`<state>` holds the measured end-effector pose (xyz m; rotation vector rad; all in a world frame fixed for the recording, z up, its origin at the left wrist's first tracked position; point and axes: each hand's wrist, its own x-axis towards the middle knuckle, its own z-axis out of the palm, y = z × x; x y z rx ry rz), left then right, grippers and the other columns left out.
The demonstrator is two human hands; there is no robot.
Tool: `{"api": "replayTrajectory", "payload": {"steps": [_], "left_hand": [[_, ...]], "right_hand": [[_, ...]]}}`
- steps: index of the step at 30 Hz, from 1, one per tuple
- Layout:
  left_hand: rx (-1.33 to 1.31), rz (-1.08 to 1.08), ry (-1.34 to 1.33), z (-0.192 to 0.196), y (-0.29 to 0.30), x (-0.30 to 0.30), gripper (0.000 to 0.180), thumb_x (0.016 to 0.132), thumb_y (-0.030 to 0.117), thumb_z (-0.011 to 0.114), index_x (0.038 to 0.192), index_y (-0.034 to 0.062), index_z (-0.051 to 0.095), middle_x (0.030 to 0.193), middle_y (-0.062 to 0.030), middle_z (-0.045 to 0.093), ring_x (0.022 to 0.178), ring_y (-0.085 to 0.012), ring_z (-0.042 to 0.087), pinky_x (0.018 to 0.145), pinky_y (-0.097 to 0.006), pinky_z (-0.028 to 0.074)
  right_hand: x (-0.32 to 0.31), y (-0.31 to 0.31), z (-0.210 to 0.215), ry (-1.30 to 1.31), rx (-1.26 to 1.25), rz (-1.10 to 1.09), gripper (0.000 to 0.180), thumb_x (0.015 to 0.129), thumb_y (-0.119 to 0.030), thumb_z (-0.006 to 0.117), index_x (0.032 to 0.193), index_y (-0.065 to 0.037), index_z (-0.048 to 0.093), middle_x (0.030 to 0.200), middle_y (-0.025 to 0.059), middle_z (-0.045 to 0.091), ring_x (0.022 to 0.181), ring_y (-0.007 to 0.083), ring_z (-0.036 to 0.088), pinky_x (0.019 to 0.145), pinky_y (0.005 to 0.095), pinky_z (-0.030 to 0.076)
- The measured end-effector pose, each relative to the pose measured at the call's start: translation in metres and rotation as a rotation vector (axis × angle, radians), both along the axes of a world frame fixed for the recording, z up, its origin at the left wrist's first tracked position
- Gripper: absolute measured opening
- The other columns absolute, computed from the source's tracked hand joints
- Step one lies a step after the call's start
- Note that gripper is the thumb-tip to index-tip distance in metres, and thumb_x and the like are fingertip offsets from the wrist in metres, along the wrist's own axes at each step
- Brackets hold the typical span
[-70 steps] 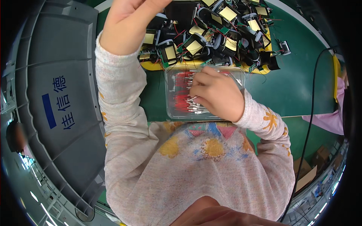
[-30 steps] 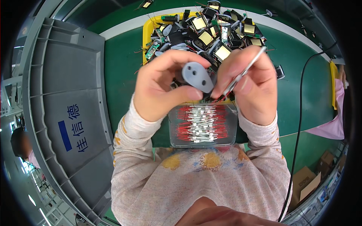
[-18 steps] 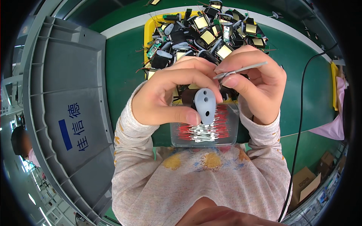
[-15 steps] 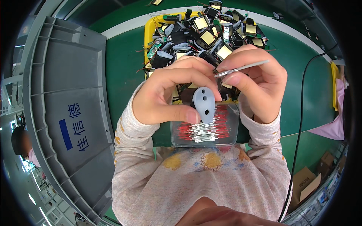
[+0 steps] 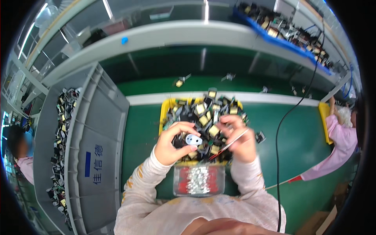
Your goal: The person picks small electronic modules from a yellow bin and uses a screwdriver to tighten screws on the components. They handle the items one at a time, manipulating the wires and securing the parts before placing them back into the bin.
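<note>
Green matting covers the workbench (image 5: 141,129), with a second green strip running behind a pale divider. One yellow tray (image 5: 163,113) sits at the middle of the bench, heaped with small black-and-yellow parts too many to count. Two hands work just above its near edge. The left hand (image 5: 172,145) is curled, its thumb and fingers closed around one small grey plug piece (image 5: 193,140) with two round holes showing in its face. The right hand (image 5: 239,139) is closed in a pinch on one thin wire lead (image 5: 231,141), silvery along its length and red toward its lower end, pointing down toward the plug piece; whether it touches cannot be told. Just below the hands stands one clear plastic box (image 5: 199,179) packed with red and silver leads. One big grey crate (image 5: 98,129) lies at the left, with more dark parts along its far side. One black cable (image 5: 280,129) crosses the bench at the right, where another person in a pink sleeve (image 5: 337,149) works.
</note>
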<state>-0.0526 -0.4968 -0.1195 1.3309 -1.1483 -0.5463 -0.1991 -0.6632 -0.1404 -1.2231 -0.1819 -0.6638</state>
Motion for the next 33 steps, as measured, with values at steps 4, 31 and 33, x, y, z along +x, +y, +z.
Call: {"api": "replayTrajectory", "payload": {"steps": [4, 31, 33], "left_hand": [[-0.041, 0.143, -0.441, 0.026, -0.017, -0.001, 0.032, 0.059, 0.011, 0.072, 0.089, 0.0066, 0.06, 0.104, -0.0104, 0.06, 0.114, -0.033, 0.044, 0.096, -0.044, 0.032], [-0.192, -0.04, -0.815, 0.09, -0.078, 0.049, 0.028, 0.071, 0.019, 0.064, 0.097, 0.0064, 0.061, 0.095, -0.0084, 0.06, 0.089, -0.0252, 0.054, 0.08, -0.035, 0.042], [-0.082, -0.06, -0.792, 0.072, -0.043, 0.02, 0.036, 0.07, 0.023, 0.066, 0.101, 0.0057, 0.059, 0.092, -0.0097, 0.059, 0.084, -0.0267, 0.055, 0.076, -0.035, 0.043]], "right_hand": [[0.012, 0.033, 0.001, 0.043, 0.093, 0.197, 0.007, 0.074, -0.01, 0.066, 0.078, -0.007, 0.062, 0.132, 0.0135, 0.035, 0.121, 0.0261, 0.035, 0.099, 0.0425, 0.028], [-0.019, 0.012, 0.007, 0.127, 0.503, 0.182, 0.01, 0.08, -0.011, 0.062, 0.08, -0.005, 0.054, 0.094, 0.0059, 0.053, 0.105, 0.0215, 0.05, 0.09, 0.0547, 0.04], [-0.008, 0.021, 0.01, 0.127, 0.51, 0.277, 0.008, 0.08, -0.009, 0.061, 0.081, -0.004, 0.055, 0.097, 0.0089, 0.053, 0.101, 0.0224, 0.051, 0.091, 0.0501, 0.042]]}}
